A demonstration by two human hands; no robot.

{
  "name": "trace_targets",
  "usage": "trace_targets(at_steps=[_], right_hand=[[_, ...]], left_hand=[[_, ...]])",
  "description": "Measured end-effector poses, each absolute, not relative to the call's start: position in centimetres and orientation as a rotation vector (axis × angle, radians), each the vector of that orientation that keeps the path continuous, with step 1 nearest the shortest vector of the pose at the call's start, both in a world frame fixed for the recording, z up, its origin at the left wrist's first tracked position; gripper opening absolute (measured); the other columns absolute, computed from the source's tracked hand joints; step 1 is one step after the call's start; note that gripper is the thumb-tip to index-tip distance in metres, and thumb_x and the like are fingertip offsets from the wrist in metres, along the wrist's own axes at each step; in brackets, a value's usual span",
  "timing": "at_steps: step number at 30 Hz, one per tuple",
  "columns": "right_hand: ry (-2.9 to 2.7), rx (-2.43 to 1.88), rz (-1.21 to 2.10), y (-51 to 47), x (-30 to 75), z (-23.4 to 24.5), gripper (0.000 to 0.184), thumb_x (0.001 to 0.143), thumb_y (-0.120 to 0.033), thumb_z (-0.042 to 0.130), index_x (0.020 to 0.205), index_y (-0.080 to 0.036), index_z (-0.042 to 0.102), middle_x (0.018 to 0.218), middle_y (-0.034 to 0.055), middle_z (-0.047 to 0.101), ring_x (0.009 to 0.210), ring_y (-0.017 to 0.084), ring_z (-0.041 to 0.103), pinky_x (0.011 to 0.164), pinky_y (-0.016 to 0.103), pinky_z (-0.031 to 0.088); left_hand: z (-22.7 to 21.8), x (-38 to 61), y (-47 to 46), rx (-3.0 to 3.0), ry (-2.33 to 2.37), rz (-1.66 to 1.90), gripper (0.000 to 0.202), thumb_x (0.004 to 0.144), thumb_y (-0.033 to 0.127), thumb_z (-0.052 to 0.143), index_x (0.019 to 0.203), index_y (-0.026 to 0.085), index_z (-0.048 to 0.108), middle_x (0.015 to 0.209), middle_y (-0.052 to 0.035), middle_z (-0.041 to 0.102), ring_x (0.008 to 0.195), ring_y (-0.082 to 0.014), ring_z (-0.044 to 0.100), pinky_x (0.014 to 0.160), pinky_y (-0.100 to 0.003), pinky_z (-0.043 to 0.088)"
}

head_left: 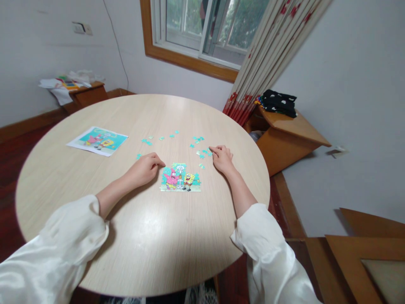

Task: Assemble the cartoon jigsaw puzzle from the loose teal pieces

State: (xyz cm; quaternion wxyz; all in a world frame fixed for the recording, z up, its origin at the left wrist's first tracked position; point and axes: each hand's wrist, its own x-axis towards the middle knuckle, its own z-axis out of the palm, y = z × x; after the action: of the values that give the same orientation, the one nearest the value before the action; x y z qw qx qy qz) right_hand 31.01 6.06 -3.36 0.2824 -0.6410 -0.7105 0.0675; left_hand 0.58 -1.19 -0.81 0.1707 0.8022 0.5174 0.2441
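Note:
A partly joined jigsaw puzzle [180, 179] lies flat on the table, showing a pink starfish, a tall pale figure and a yellow sponge character. My left hand [146, 168] is at its upper left corner, fingers curled together and the index fingertip at the edge; anything under the fingers is hidden. Over on the right, my right hand [222, 159] rests with its index finger stretched out to a group of loose teal puzzle pieces [202, 156]. More loose pieces [147, 142] are scattered beyond my left hand. No piece shows lifted in my right hand.
A printed reference picture [98, 141] lies on the left of the round wooden table [152, 253]. Behind the table are a window [205, 29] and a curtain [268, 46]. Small wooden stands with papers [71, 84] and dark folded cloth [278, 102] flank it.

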Motion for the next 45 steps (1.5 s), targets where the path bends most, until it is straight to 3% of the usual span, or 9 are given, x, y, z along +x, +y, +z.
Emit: trace_targets(at_steps=[4, 19, 25, 34, 45], right_hand=[[-1.893, -1.693, 0.163, 6.3, 31.3, -3.6, 0.032, 0.087, -0.026, 0.046, 0.105, -0.025, 0.072, 0.106, 0.0114, 0.060, 0.103, 0.029, 0.050, 0.091, 0.049, 0.037], [-1.843, -1.671, 0.185, 6.9, 31.9, -3.8, 0.022, 0.084, -0.027, 0.054, 0.093, -0.023, 0.073, 0.098, 0.0091, 0.064, 0.098, 0.025, 0.054, 0.090, 0.045, 0.041], [-1.847, -1.645, 0.195, 6.8, 31.7, -3.6, 0.030, 0.087, -0.022, 0.045, 0.098, -0.019, 0.073, 0.100, 0.0120, 0.064, 0.101, 0.026, 0.055, 0.091, 0.045, 0.041], [-2.076, -1.478, 0.236, 5.0, 29.3, -2.6, 0.028, 0.085, -0.032, 0.057, 0.107, -0.023, 0.071, 0.111, 0.0107, 0.061, 0.108, 0.026, 0.052, 0.095, 0.046, 0.037], [-2.020, -1.492, 0.264, 5.2, 29.5, -2.4, 0.029, 0.082, -0.016, 0.047, 0.094, -0.023, 0.073, 0.109, 0.0096, 0.061, 0.108, 0.026, 0.052, 0.097, 0.048, 0.034]], left_hand=[[-0.9, 0.6, -1.2, 2.288, 1.444, 0.712, 0.035, 0.074, 0.009, 0.040, 0.083, 0.018, 0.073, 0.088, -0.0063, 0.067, 0.081, -0.0176, 0.063, 0.082, -0.033, 0.050], [-0.8, 0.9, -1.4, 2.263, 1.418, 0.704, 0.037, 0.073, 0.006, 0.041, 0.085, 0.017, 0.073, 0.089, -0.0074, 0.067, 0.082, -0.0177, 0.063, 0.082, -0.033, 0.050], [-0.4, 1.1, -1.6, 2.266, 1.378, 0.674, 0.038, 0.073, 0.004, 0.040, 0.087, 0.017, 0.073, 0.088, -0.0077, 0.066, 0.080, -0.0169, 0.062, 0.080, -0.032, 0.050], [-0.4, 1.1, -1.7, 2.274, 1.295, 0.651, 0.041, 0.074, 0.004, 0.039, 0.095, 0.019, 0.072, 0.091, -0.0056, 0.066, 0.085, -0.0161, 0.061, 0.082, -0.031, 0.049], [-0.9, 0.4, -0.9, 2.183, 1.530, 0.875, 0.035, 0.073, 0.007, 0.041, 0.091, 0.017, 0.069, 0.087, -0.0061, 0.065, 0.080, -0.0172, 0.059, 0.081, -0.034, 0.047]])
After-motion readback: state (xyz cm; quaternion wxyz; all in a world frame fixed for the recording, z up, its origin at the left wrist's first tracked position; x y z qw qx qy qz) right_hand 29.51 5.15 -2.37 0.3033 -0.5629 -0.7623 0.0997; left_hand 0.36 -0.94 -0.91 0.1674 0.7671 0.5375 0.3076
